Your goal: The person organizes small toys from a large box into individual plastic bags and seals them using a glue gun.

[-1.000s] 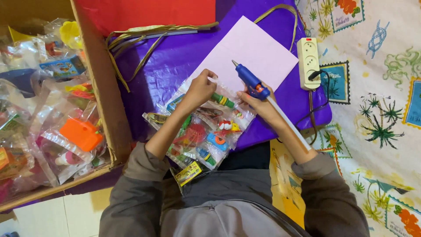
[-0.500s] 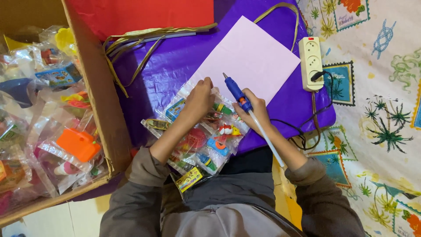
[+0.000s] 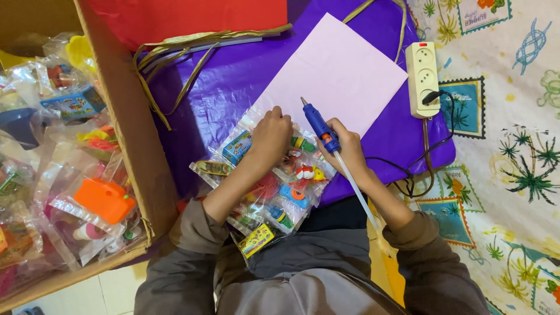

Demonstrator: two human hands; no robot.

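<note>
1. Here, the right hand (image 3: 349, 150) is clenched around a blue glue gun (image 3: 319, 125), its nozzle pointing far and slightly left, resting at the near edge of a pale pink sheet of paper (image 3: 338, 73).
2. A long translucent glue stick (image 3: 357, 192) juts out of the gun's back end, running near along the right forearm.
3. The left hand (image 3: 269, 135) lies palm down, fingers curled, pressing on a clear plastic packet of small colourful toys (image 3: 268, 186); it pins the packet rather than grasping it.
4. That packet sits on a purple plastic sheet (image 3: 227, 76), just left of the glue gun and overlapping the paper's near corner.
5. At the right, a cream power strip (image 3: 422, 79) lies on the purple sheet's edge with a black plug and cable (image 3: 434, 146) in it.
6. Further right spreads a patterned cloth (image 3: 513, 116) with palm trees and stamp motifs.
7. On the left stands a cardboard box (image 3: 131, 146) full of bagged toys, an orange one (image 3: 105, 200) among them.
8. Far off lie a red sheet (image 3: 192, 17) and some dry straw-coloured ribbon strips (image 3: 186, 46).
</note>
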